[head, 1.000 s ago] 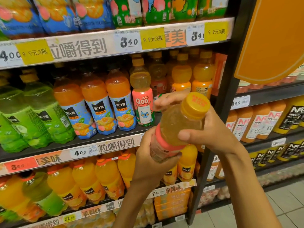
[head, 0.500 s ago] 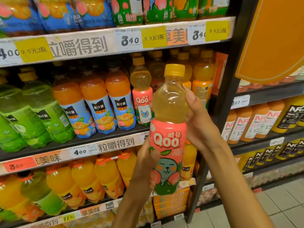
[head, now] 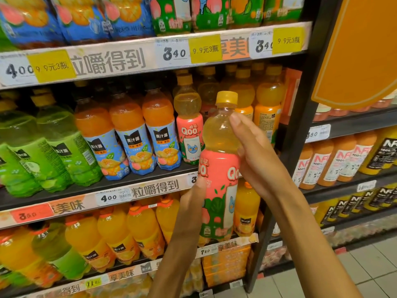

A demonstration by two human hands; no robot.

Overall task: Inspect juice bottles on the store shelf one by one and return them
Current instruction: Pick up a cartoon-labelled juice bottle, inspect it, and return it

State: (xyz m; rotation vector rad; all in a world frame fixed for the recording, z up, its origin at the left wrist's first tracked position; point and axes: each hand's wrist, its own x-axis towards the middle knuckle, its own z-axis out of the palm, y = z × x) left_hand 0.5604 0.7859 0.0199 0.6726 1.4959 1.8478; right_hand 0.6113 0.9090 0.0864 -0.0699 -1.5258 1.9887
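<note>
At frame centre, the left hand (head: 194, 203) and right hand (head: 255, 155) curl their fingers around the upright Qoo bottle (head: 219, 168), label outward, apparently for reading.

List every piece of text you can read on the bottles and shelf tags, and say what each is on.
"Qoo": pink label of the held bottle, gripped by the left hand and right hand.
"Qoo": same kind of bottle on the shelf.
"340": white price tag.
"9.9元3瓶": yellow sticker.
"400": lower price tag.
"NFC 100%": bottles at right.
Smaller print: too blurred.
</note>
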